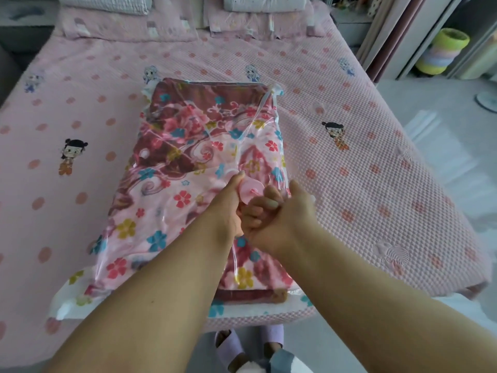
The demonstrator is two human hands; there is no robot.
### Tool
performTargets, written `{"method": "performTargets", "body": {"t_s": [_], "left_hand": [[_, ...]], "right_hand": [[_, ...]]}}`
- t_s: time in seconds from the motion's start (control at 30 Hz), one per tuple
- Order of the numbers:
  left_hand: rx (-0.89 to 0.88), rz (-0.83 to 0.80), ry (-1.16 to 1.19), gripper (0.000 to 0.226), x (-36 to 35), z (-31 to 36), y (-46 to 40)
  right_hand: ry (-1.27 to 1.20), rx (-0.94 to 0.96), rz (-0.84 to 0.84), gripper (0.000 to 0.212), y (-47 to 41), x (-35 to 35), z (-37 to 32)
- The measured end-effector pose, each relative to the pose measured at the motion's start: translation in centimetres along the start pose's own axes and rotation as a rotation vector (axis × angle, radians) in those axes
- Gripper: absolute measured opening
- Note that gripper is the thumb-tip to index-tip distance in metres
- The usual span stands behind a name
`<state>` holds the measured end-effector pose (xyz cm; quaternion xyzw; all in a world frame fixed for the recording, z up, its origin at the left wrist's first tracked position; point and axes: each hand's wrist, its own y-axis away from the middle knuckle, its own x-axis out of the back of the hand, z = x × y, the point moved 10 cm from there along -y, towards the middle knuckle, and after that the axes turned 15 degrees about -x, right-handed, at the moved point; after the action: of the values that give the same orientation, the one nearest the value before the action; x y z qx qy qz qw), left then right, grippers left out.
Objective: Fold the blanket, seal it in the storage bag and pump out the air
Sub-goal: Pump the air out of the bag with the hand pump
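Bedroom w/ a pink quilted bed point(376, 162) filling most of the view; pillows point(105, 4) at the head end, a striped basket point(441, 51) on the floor off the bed's right edge.

Both hands meet over the bag's pink valve point(251, 188). Left hand point(232, 205) is curled, thumb pressed on the valve's left rim. Right hand point(277, 214) is curled too, fingers tucked in just below the valve, thumb up by the bag's right edge. Looks like they pinch or twist the cap between them, but can't tell if it's on or coming off; fingers hide it.

Valve sits on top of the bag point(204, 168), right of centre, nearer the foot edge than the head. Bag lies mid-bed, long axis running foot to head, tilted a bit right at the far end. Folded floral blanket point(185, 146) is inside; bag's still puffy, film loose and glossy, so air prob. not out yet. White seal strip point(80, 297) lies along the bed's foot edge; looks closed, not certain.

Key relation: valve is right under both hands, directly ahead, equally near to both. No pump in view, so next move likely means freeing one hand to fetch it while the valve stays face up.

Slippers point(228, 348) on the floor below the foot edge.
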<state>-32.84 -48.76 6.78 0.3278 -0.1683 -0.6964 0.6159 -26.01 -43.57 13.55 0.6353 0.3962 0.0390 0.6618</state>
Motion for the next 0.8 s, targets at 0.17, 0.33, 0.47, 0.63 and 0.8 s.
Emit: {"method": "performTargets", "body": {"t_s": [0.17, 0.33, 0.47, 0.63, 0.8], "left_hand": [[0.019, 0.043, 0.037, 0.052, 0.5, -0.9, -0.2], [-0.001, 0.093, 0.014, 0.048, 1.1, -0.6, -0.7], [0.001, -0.008, 0.074, 0.053, -0.7, -0.2, 0.0], [-0.004, 0.125, 0.036, 0.042, 1.6, -1.1, -0.9], [0.033, -0.004, 0.067, 0.066, -0.3, -0.9, 0.0]], "right_hand": [[0.184, 0.064, -0.078, 0.062, 1.6, 0.6, 0.4], [0.019, -0.009, -0.039, 0.064, 1.9, 1.5, 0.6], [0.187, 0.148, 0.034, 0.067, -0.3, 0.3, -2.2], [0.068, -0.034, -0.041, 0.064, 3.5, 2.1, 2.5], [0.002, 0.004, 0.051, 0.065, -0.8, 0.0, 0.1]]}}
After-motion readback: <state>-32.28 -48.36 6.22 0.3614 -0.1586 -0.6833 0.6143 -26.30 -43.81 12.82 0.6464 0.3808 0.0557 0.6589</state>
